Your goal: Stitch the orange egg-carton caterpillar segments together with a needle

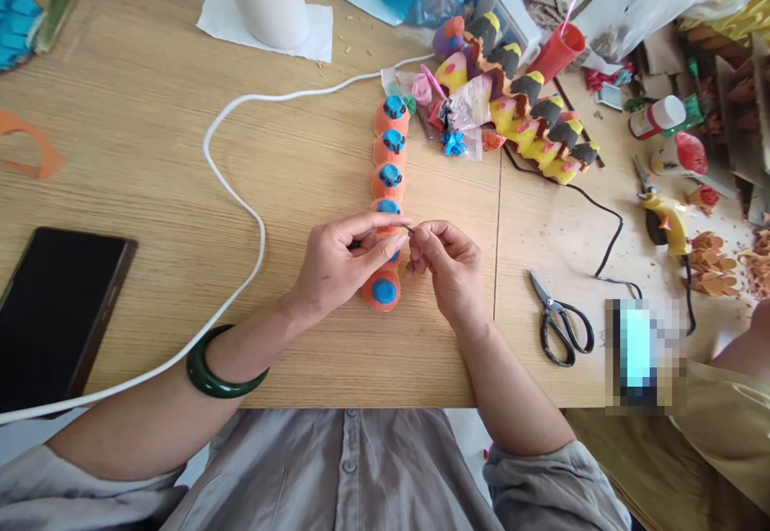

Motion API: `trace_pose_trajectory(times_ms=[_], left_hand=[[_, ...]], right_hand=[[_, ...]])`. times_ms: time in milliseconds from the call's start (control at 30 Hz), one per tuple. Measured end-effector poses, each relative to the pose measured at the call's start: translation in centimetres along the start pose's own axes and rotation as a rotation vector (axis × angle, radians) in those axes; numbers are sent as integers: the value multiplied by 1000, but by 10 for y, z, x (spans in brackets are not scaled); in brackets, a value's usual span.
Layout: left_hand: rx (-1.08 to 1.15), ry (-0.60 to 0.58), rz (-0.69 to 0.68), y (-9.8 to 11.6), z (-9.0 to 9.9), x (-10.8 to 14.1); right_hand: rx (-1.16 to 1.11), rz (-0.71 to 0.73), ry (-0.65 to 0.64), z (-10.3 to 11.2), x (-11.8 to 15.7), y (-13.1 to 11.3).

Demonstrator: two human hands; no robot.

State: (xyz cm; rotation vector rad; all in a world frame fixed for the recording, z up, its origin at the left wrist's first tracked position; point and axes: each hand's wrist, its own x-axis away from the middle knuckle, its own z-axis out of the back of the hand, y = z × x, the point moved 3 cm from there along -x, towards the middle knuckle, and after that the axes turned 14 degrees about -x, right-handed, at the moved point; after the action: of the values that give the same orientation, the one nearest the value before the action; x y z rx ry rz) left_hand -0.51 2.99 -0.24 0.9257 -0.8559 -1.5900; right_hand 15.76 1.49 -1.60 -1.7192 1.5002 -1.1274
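From my view, both hands, left (328, 262) and right (451, 266), pinch a thin dark strip (408, 229) between them at the frame's centre, over the orange row of bumps with blue discs (383, 292). I'd keep both pinches light, so the strip doesn't stretch or smear the discs below.

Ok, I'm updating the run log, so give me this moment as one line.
left hand: fingertips at dark strand | right hand: pinches dark strand | orange row: beneath hands | scissors: on table
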Motion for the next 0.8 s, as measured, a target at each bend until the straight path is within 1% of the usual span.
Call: trace_pose_trajectory(times_ms=[100,267,467,633,800], left_hand=[[14,-5,-3,-1,-1,0],[-4,51,-34,-2,-1,1],[-46,83,-16,-4,-1,1],[-70,69,-38,-4,-1,1],[-134,66,-98,-2,0,2]], right_hand=[[-1,-34,-23,-1,0,1],[-31,-47,-59,-2,1,3],[-4,-66,-54,-2,2,3],[33,-34,-50,-2,1,2],[83,14,-21,-3,1,-1]])
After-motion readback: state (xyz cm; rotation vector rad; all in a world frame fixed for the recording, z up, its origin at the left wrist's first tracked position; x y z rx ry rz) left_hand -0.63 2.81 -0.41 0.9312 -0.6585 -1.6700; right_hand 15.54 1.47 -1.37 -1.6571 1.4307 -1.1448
